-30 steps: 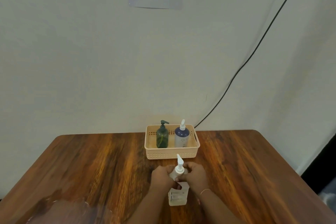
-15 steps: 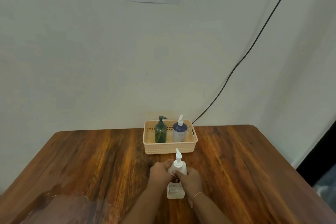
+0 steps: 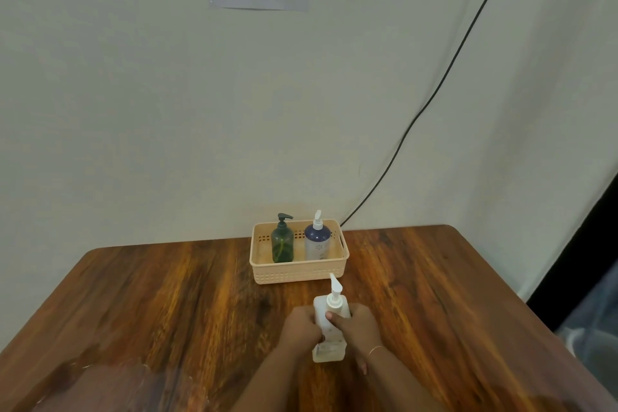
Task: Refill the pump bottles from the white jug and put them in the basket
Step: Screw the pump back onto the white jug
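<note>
While it stands upright on the table (image 3: pixel 167 304), the pale cream pump bottle (image 3: pixel 329 328) sits squeezed between both hands' fingers (image 3: pixel 329 315), left hand (image 3: pixel 301 328) and right hand (image 3: pixel 359 328).

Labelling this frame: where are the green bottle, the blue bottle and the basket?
green bottle (image 3: pixel 282 244), head view, mid body.
blue bottle (image 3: pixel 317 242), head view, mid body.
basket (image 3: pixel 299 271), head view, front wall.

A white pump bottle (image 3: pixel 329 318) stands upright on the wooden counter (image 3: pixel 167 304), gripped by the left hand (image 3: pixel 302 328) on one side and the right hand (image 3: pixel 356 328) on the other. Just beyond it sits a peach basket (image 3: pixel 297 269) holding a green bottle (image 3: pixel 282 242) and a blue bottle (image 3: pixel 317 241), both upright, side by side. A black cable (image 3: pixel 434 94) runs down the wall behind.
</note>
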